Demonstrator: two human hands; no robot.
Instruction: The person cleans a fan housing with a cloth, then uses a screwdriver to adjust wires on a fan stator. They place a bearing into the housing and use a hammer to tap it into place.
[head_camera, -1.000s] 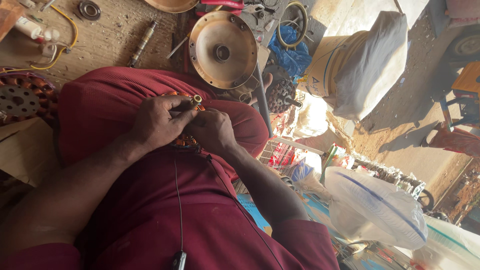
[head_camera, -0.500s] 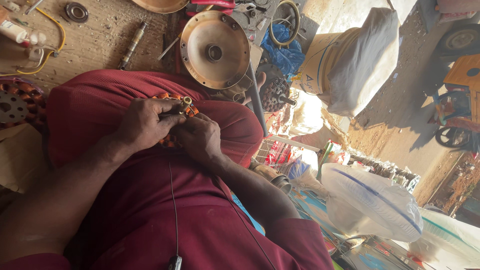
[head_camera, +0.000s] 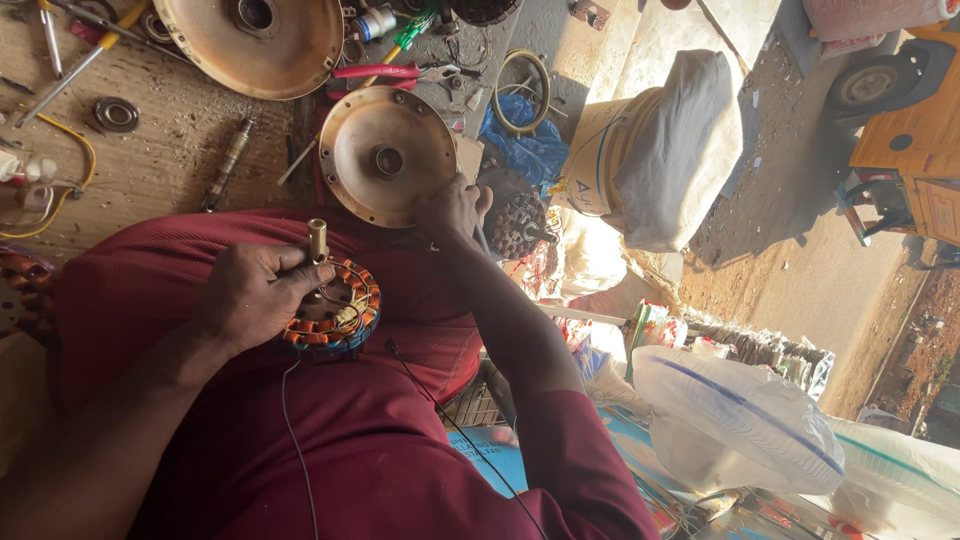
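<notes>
The left hand (head_camera: 250, 295) grips the copper-wound motor core (head_camera: 335, 310) on the lap, fingers closed round its shaft; heavy, rigid, its fine wires fragile. The right hand (head_camera: 452, 208) clasps the metal cover's (head_camera: 385, 155) rim at the surface's near edge.

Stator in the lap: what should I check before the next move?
1. Left hand holds the wound stator against the lap: ok.
2. Stator shaft sticks out clear of the fingers: ok.
3. Right hand is on the rim of the round motor cover: touching, firm grip cannot tell.
4. Thin lead wires trail loose across the lap and could snag: not ok.
5. Red-handled pliers lie on the bench beyond the cover: ok.
</notes>
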